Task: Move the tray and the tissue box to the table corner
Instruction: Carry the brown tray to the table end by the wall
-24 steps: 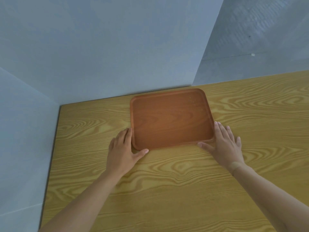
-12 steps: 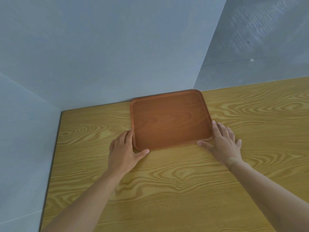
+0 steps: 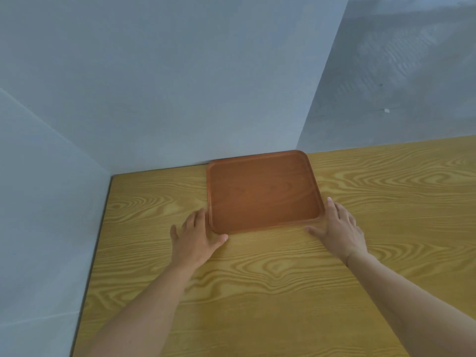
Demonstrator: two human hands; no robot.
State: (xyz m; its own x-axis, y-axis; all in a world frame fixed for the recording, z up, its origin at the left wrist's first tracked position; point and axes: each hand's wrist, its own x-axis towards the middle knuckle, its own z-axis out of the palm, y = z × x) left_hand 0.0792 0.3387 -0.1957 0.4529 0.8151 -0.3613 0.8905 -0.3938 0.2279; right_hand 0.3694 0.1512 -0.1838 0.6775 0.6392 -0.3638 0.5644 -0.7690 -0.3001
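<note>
A reddish-brown square tray (image 3: 260,194) lies flat on the wooden table (image 3: 257,292), its far edge against the back wall. My left hand (image 3: 195,240) rests palm down on the table at the tray's near left corner, with its fingers along the left rim and its thumb along the front rim. My right hand (image 3: 340,228) lies the same way at the near right corner. Both hands touch the rim with the fingers spread and do not clasp it. The tray is empty. No tissue box is in view.
Grey walls (image 3: 180,99) close in the table at the back and the left, and they meet at the far left table corner (image 3: 113,176). A strip of bare tabletop lies between the tray and that corner. The table runs on to the right.
The tray and both hands have slid a little away from me toward the back wall. The camera has tilted up, so everything sits lower in the frame.
</note>
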